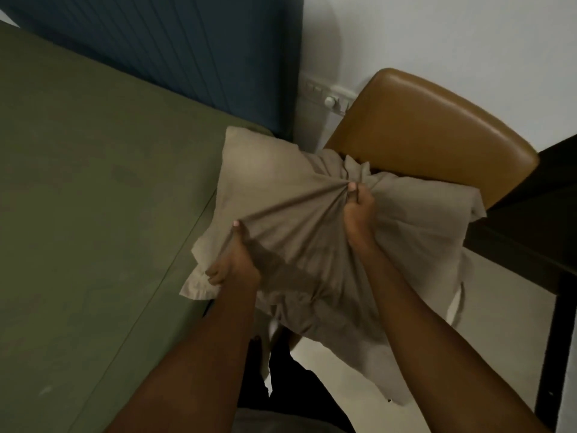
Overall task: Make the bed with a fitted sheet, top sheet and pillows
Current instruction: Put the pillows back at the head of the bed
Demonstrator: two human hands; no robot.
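A beige pillow (268,170) in a loose beige pillowcase hangs in front of me, above the gap between bed and chair. My left hand (234,260) grips the pillowcase fabric near its left edge. My right hand (359,210) pinches a bunch of the fabric at the top middle, so folds fan out from the fingers. The bed (78,189) on the left is covered by a smooth olive-green sheet. The lower part of the pillowcase droops toward the floor.
A tan leather chair (437,120) stands right behind the pillow. A dark blue headboard (187,42) runs along the top. A wall socket panel (327,95) sits between headboard and chair. A dark table (555,214) is at the right, pale floor below.
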